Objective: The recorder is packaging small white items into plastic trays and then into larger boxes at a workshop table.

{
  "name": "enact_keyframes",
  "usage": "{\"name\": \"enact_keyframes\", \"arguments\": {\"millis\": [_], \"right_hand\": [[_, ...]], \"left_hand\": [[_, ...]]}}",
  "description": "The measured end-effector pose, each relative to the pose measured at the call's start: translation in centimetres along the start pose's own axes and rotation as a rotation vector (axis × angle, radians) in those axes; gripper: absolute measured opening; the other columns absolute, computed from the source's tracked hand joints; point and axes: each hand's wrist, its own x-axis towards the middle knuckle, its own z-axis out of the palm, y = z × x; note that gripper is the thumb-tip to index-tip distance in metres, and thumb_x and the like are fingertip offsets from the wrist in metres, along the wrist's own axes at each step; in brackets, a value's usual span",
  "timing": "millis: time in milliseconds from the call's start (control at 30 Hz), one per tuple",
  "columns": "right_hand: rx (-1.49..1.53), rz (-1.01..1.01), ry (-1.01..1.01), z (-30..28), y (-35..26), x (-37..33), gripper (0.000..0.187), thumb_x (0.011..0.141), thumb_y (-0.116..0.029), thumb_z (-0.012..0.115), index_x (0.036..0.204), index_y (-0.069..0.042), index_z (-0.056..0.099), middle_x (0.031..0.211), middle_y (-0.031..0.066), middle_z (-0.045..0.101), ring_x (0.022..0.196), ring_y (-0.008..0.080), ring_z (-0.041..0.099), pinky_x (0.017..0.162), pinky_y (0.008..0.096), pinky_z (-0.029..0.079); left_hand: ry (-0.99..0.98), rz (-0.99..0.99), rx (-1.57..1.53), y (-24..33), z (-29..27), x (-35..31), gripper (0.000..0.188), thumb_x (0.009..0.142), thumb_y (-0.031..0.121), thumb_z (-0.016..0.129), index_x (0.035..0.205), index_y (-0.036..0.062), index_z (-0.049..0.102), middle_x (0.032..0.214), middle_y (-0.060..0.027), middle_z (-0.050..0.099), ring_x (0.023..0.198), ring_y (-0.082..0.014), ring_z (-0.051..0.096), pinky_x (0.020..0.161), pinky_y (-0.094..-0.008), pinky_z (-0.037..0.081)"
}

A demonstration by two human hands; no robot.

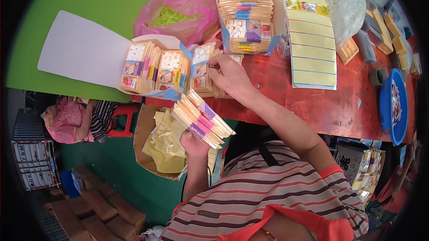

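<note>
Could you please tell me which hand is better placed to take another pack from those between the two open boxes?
The right hand, I think: its fingers are at those packs, while the left hand is occupied, holding a bundle nearer the body.

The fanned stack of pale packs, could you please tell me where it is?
In the head view, the fanned stack is near the centre, held in the left hand, below the right hand and right of the open carton.

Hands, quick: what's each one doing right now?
Left hand: closed, holding a stack of flat packs.
Right hand: fingers bent at the nearby packs; whether gripping cannot be told.
</note>
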Motion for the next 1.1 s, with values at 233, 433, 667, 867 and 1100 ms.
{"name": "enact_keyframes", "arguments": {"millis": [233, 433, 667, 867, 1100], "right_hand": [[0.136, 0.083, -0.003, 1.4, -1.6, 1.3, 0.046, 0.084, -0.022, 0.063, 0.121, -0.001, 0.045, 0.097, 0.0211, 0.064, 0.087, 0.0305, 0.063, 0.08, 0.0414, 0.048], [0.269, 0.039, 0.07, 1.9, 0.6, 2.4, 0.047, 0.081, -0.01, 0.06, 0.124, -0.001, 0.043, 0.094, 0.019, 0.061, 0.087, 0.0273, 0.06, 0.08, 0.0382, 0.046], [0.342, 0.011, -0.075, -3.1, 1.1, -4.3, 0.053, 0.083, 0.005, 0.052, 0.134, -0.002, 0.042, 0.094, 0.0085, 0.06, 0.087, 0.0134, 0.058, 0.079, 0.0271, 0.046], [0.429, -0.163, -0.123, -4.9, 1.3, -9.6, 0.048, 0.085, 0.002, 0.052, 0.132, -0.003, 0.046, 0.097, 0.0163, 0.064, 0.085, 0.026, 0.065, 0.078, 0.0347, 0.051], [0.381, -0.163, -0.14, -7.5, 1.6, -11.2, 0.048, 0.089, 0.003, 0.052, 0.136, -0.002, 0.044, 0.111, 0.0128, 0.059, 0.101, 0.0211, 0.06, 0.09, 0.0316, 0.047]], "left_hand": [[0.138, 0.015, 0.102, 0.0, -0.2, -0.1, 0.073, 0.071, 0.02, 0.064, 0.141, 0.0073, 0.044, 0.134, -0.0139, 0.055, 0.12, -0.0334, 0.055, 0.105, -0.0572, 0.04], [0.028, -0.029, 0.002, -0.1, -0.2, -0.3, 0.082, 0.068, 0.016, 0.061, 0.146, 0.0076, 0.037, 0.14, -0.0143, 0.05, 0.129, -0.0341, 0.047, 0.111, -0.0551, 0.032], [0.063, -0.002, 0.065, -0.7, 1.8, -0.2, 0.078, 0.069, 0.017, 0.062, 0.143, 0.0058, 0.04, 0.137, -0.0147, 0.053, 0.125, -0.0339, 0.051, 0.108, -0.0565, 0.037], [0.17, -0.081, 0.175, -1.9, 2.0, 1.4, 0.084, 0.07, 0.013, 0.06, 0.148, 0.0046, 0.032, 0.143, -0.0172, 0.046, 0.132, -0.0333, 0.045, 0.112, -0.0534, 0.032], [0.154, -0.078, 0.368, -4.2, 3.7, 3.5, 0.086, 0.066, 0.01, 0.064, 0.145, -0.0011, 0.032, 0.141, -0.0185, 0.047, 0.13, -0.0339, 0.047, 0.111, -0.0475, 0.037]]}}
